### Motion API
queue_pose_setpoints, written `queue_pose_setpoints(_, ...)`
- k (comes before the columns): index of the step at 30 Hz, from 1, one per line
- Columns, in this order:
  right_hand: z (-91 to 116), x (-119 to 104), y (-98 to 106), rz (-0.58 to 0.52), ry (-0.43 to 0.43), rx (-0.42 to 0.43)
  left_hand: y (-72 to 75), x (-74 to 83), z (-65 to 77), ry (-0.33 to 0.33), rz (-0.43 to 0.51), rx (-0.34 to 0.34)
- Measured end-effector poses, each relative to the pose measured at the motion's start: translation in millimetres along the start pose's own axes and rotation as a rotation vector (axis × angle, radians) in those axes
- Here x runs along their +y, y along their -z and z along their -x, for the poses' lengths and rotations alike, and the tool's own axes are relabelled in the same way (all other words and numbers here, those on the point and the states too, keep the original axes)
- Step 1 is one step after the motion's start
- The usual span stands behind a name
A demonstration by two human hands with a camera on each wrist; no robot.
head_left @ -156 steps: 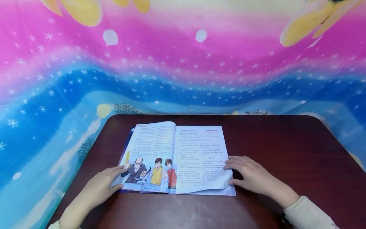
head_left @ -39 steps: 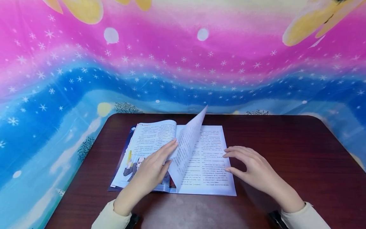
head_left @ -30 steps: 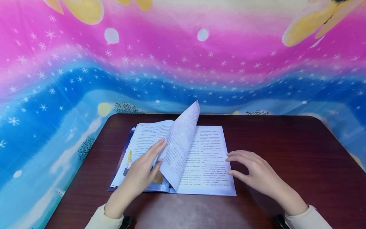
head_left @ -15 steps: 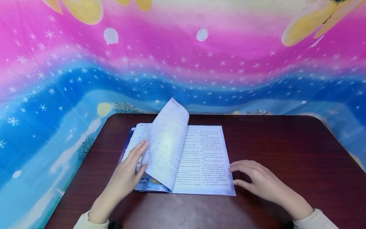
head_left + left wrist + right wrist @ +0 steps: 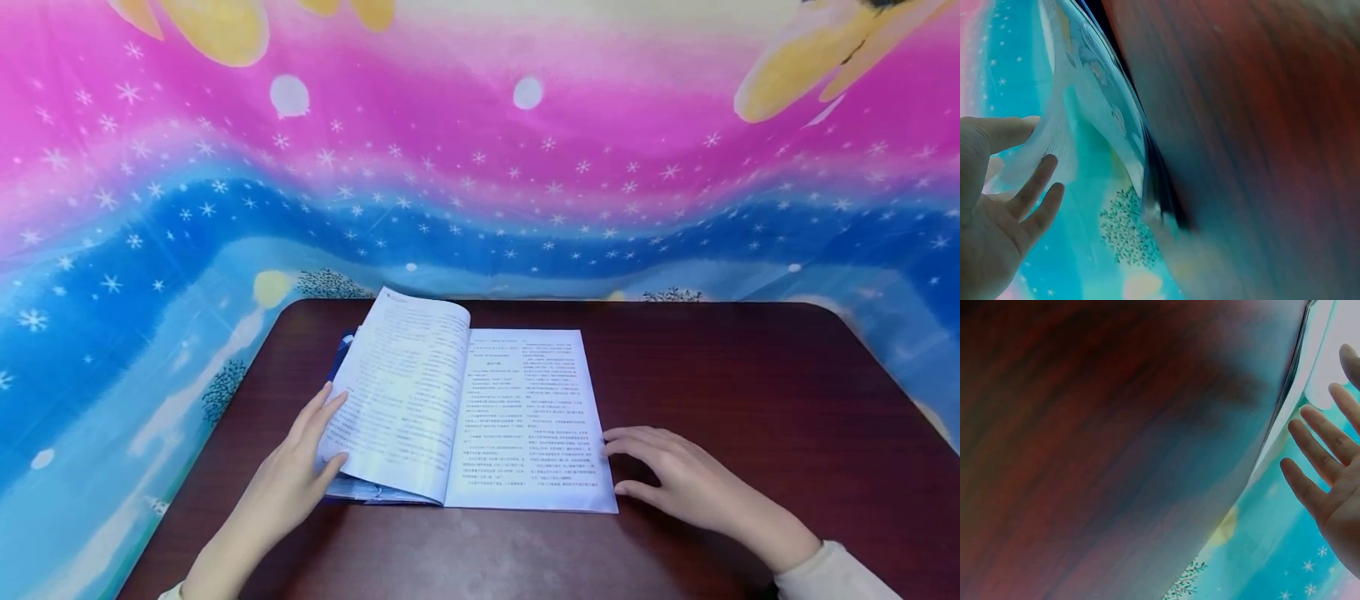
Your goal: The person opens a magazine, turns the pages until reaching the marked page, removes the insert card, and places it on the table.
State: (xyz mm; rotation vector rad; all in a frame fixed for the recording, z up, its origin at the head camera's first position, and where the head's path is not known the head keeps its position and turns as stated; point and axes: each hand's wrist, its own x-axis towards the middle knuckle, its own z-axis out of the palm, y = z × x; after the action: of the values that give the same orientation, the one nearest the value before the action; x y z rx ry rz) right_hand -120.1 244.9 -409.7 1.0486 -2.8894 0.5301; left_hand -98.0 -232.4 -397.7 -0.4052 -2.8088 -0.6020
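Observation:
An open magazine (image 5: 532, 417) lies on the table, with printed text on its right page. My left hand (image 5: 288, 467) holds the outer edge of a lifted page (image 5: 405, 392), between thumb and fingers, at the magazine's left side. That page curves over the left half and hides most of the picture beneath. In the left wrist view the blurred page runs in between the thumb and fingers (image 5: 1038, 187). My right hand (image 5: 690, 479) holds nothing; its fingertips are at the magazine's right edge, and its fingers look spread in the right wrist view.
The dark brown wooden table (image 5: 750, 375) bears the magazine near its middle. Behind it hangs a pink and blue cloth (image 5: 480, 183) with snowflakes, reaching round both sides.
My left hand has moved left, bringing the page over from the upright to the left half. The illustrated left page is now mostly covered. My right hand has slid down slightly along the edge.

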Motion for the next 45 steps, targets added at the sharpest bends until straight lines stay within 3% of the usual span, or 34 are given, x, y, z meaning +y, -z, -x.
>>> queue_pose_setpoints(7,-6,-1,-3,0.023,0.014,-0.03,3.0,-11.5,7.8,0.089,0.014,-0.123)
queue_pose_setpoints(13,-9,1,-7,0.05,0.018,-0.046,1.3,-23.0,11.6,0.101,-0.004,-0.201)
queue_pose_setpoints(20,-12,2,-7,0.032,-0.018,-0.089,1.8,-32.7,12.5,0.071,-0.041,-0.223)
queue_pose_setpoints(27,-12,1,-9,0.016,-0.062,-0.14,-0.7,-42.0,11.2,0.121,-0.065,-0.275)
queue_pose_setpoints(35,-13,0,-9,0.02,-0.058,-0.137,-0.7,-47.5,14.4,0.133,-0.072,-0.353)
queue_pose_setpoints(45,-15,-3,-11,0.035,-0.061,-0.137,0.8,-49.0,14.6,0.118,-0.071,-0.364)
